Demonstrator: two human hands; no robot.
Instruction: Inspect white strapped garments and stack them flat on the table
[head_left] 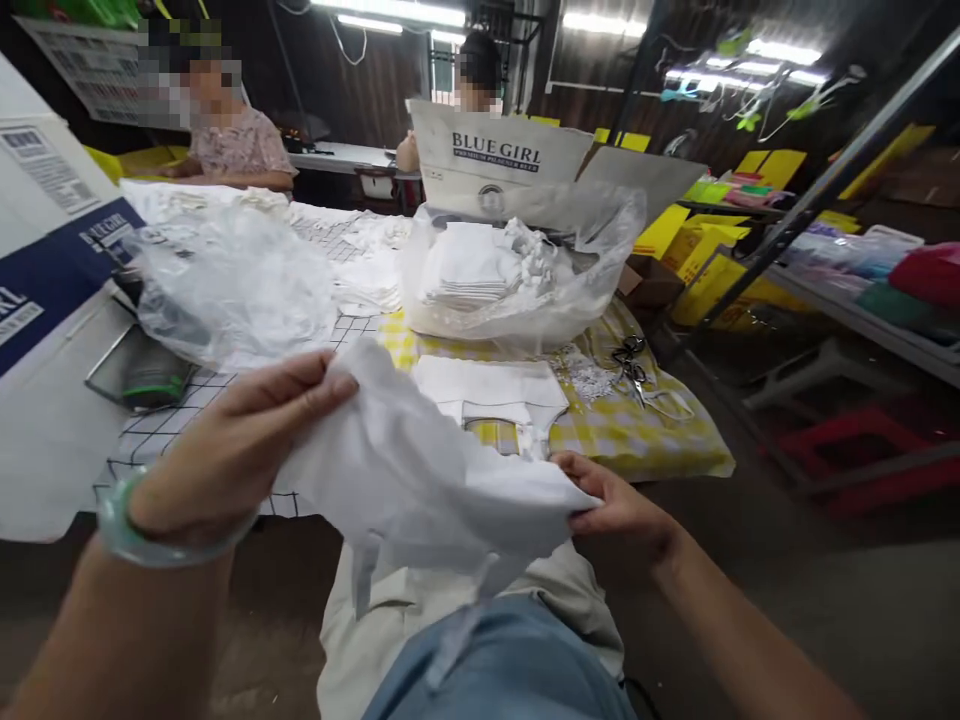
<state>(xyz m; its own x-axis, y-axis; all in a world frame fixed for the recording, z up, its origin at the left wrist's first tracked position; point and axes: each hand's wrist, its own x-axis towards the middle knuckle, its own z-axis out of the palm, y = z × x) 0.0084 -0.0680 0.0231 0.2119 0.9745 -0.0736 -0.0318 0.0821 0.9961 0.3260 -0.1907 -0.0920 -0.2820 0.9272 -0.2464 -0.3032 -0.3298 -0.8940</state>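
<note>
A piece of white fabric is stretched between my two hands above my lap, with narrow strips hanging from its lower edge. My left hand, with a pale green bangle on the wrist, pinches its upper left corner. At the opposite end, my right hand grips the fabric's right edge between thumb and fingers. Just beyond, a flat white garment piece with dark-lined cutouts lies on the yellow checked cloth. Black-handled scissors rest to its right, beside a heap of small white scraps.
An open plastic bag holds stacked white pieces, with a Blue Girl carton behind it. More clear plastic covers the table's left side. Another carton stands far left. Two people sit across the table. A metal shelf post slants at right.
</note>
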